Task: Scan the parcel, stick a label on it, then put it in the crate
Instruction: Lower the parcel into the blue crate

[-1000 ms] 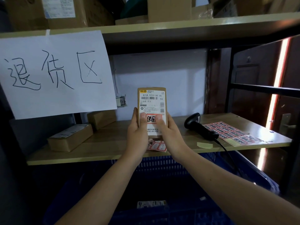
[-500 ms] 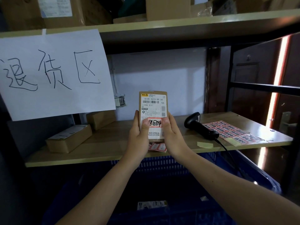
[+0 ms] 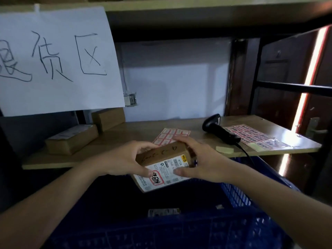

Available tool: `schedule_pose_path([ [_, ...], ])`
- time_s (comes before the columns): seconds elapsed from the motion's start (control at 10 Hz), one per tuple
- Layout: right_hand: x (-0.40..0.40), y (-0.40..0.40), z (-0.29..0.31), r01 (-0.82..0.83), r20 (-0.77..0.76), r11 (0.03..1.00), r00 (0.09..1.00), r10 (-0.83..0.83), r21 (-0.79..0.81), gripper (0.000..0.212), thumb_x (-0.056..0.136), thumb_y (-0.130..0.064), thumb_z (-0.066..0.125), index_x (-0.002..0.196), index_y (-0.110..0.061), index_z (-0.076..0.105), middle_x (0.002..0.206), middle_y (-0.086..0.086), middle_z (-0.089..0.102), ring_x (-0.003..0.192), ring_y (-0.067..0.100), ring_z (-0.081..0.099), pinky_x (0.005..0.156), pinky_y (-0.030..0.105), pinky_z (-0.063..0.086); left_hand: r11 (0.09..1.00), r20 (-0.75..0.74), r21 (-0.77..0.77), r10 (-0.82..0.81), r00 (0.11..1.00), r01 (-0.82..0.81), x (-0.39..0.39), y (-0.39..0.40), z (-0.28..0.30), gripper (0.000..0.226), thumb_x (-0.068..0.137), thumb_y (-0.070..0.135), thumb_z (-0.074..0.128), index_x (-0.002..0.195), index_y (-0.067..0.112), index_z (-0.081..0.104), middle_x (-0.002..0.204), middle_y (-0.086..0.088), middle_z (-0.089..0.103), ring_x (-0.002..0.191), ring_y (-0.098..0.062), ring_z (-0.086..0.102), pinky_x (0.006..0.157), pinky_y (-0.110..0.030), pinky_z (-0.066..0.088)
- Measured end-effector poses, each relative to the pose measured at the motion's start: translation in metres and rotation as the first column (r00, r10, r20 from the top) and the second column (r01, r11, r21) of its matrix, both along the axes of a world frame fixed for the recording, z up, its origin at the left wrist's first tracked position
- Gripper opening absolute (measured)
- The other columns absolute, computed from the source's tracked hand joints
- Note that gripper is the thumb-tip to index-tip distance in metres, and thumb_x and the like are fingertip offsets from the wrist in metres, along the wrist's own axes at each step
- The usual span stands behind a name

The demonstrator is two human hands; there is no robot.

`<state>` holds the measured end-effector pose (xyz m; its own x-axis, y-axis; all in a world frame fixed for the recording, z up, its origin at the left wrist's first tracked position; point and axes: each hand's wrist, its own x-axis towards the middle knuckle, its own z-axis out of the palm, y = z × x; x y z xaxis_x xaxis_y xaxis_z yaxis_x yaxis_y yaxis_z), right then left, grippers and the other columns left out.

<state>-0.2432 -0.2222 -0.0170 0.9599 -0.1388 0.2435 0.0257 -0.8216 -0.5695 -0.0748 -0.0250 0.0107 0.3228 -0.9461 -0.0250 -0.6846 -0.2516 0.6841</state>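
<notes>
We note parcel (image 3: 161,168) tilted, above crate (image 3: 239,229), just off shelf (image 3: 125,135) edge; left hand (image 3: 124,159) and right hand (image 3: 203,162) fingers (image 3: 179,171) clamped on its ends; crate holds one small labelled item (image 3: 163,212)

Left hand (image 3: 124,159): bare; no glove, no ring seen on the fingers.
Right hand (image 3: 201,162): bare; no glove, no ring seen on the fingers.
Left wrist, behind the fingers: no watch, no band, no cuff.
Right wrist, behind the fingers: no watch, no band, no cuff.
Left forearm (image 3: 53,198): uncovered along its whole visible length; no sleeve edge in view.
Right forearm (image 3: 265,196): uncovered likewise; no sleeve edge in view.
Fingernails: short where visible; detail blurred.
</notes>
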Motion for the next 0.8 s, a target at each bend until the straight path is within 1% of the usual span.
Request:
schedule_pose_path([
  [0.1, -0.003, 0.004, -0.010, -0.079, -0.206, 0.989, 0.977, 0.052, -0.124, 0.078, 0.083, -0.047, 0.073, 0.148, -0.039, 0.031, 0.125, -0.009, 0.052, 0.105, 0.008, 0.058, 0.090, 0.029, 0.051, 0.984, 0.122, 0.181, -0.027, 0.992, 0.005, -0.002, -0.002, -0.025, 0.070, 0.072, 0.036, 0.079, 0.132, 0.039, 0.045, 0.120, 0.019, 0.056, 0.104, 0.001, 0.058, 0.092, -0.027, 0.050],
  [0.2, 0.005, 0.005, -0.028, -0.109, -0.353, 0.974, 0.935, 0.033, -0.198, 0.046, 0.085, -0.045, 0.070, 0.122, -0.027, 0.050, 0.106, -0.006, 0.050, 0.085, 0.007, 0.053, 0.066, 0.025, 0.044, 0.970, 0.116, 0.238, -0.071, 0.991, 0.042, -0.007, -0.009, -0.046, 0.059, 0.073, 0.033, 0.079, 0.125, 0.035, 0.053, 0.113, 0.018, 0.060, 0.097, 0.002, 0.060, 0.086, -0.026, 0.052],
  [0.3, 0.019, 0.001, -0.045, -0.107, -0.451, 0.958, 0.892, -0.025, -0.265, 0.028, 0.083, -0.043, 0.069, 0.098, -0.025, 0.054, 0.098, -0.005, 0.050, 0.079, 0.011, 0.050, 0.062, 0.027, 0.038, 0.961, 0.190, 0.274, -0.073, 0.979, 0.018, -0.005, -0.023, -0.073, 0.049, 0.066, 0.031, 0.081, 0.110, 0.035, 0.060, 0.105, 0.014, 0.063, 0.092, -0.004, 0.061, 0.083, -0.033, 0.054],
  [0.4, 0.029, -0.003, -0.063, -0.117, -0.526, 0.958, 0.850, -0.040, -0.262, 0.026, 0.084, -0.037, 0.071, 0.102, -0.022, 0.058, 0.104, 0.000, 0.058, 0.087, 0.017, 0.058, 0.069, 0.029, 0.045, 0.947, 0.304, 0.321, -0.104, 0.947, 0.001, -0.005, -0.037, -0.099, 0.034, 0.065, 0.030, 0.079, 0.090, 0.039, 0.058, 0.097, 0.007, 0.060, 0.089, -0.011, 0.058, 0.081, -0.038, 0.053],
  [0.5, 0.036, -0.007, -0.076, -0.104, -0.512, 0.944, 0.856, -0.077, -0.315, 0.036, 0.090, -0.032, 0.067, 0.120, -0.015, 0.059, 0.118, 0.003, 0.054, 0.105, 0.022, 0.057, 0.085, 0.032, 0.048, 0.945, 0.441, 0.326, -0.113, 0.890, -0.042, -0.004, -0.044, -0.115, 0.036, 0.071, 0.033, 0.076, 0.102, 0.032, 0.057, 0.103, 0.003, 0.051, 0.094, -0.014, 0.051, 0.081, -0.035, 0.050],
  [0.6, 0.038, -0.008, -0.078, -0.077, -0.461, 0.934, 0.882, -0.099, -0.349, 0.038, 0.096, -0.028, 0.058, 0.132, -0.015, 0.056, 0.131, 0.007, 0.049, 0.115, 0.025, 0.055, 0.097, 0.036, 0.048, 0.952, 0.552, 0.291, -0.089, 0.829, -0.091, -0.003, -0.042, -0.112, 0.045, 0.083, 0.031, 0.068, 0.125, 0.026, 0.053, 0.118, 0.001, 0.048, 0.105, -0.020, 0.051, 0.086, -0.037, 0.049],
  [0.7, 0.038, -0.010, -0.076, -0.078, -0.400, 0.912, 0.911, -0.099, -0.404, 0.029, 0.098, -0.020, 0.055, 0.124, -0.014, 0.065, 0.125, 0.007, 0.059, 0.108, 0.024, 0.061, 0.092, 0.037, 0.052, 0.980, 0.595, 0.170, -0.021, 0.803, -0.100, -0.003, -0.035, -0.100, 0.029, 0.089, 0.029, 0.061, 0.117, 0.026, 0.057, 0.117, 0.007, 0.051, 0.103, -0.014, 0.053, 0.086, -0.034, 0.048],
  [0.8, 0.036, -0.002, -0.053, -0.060, -0.235, 0.934, 0.972, -0.026, -0.353, 0.020, 0.098, -0.023, 0.056, 0.094, -0.009, 0.069, 0.094, 0.003, 0.068, 0.076, 0.010, 0.059, 0.072, 0.023, 0.046, 0.998, 0.586, -0.007, 0.056, 0.808, -0.064, -0.009, -0.033, -0.070, 0.006, 0.092, 0.030, 0.057, 0.089, 0.026, 0.062, 0.096, 0.009, 0.061, 0.086, -0.009, 0.056, 0.077, -0.031, 0.049],
])
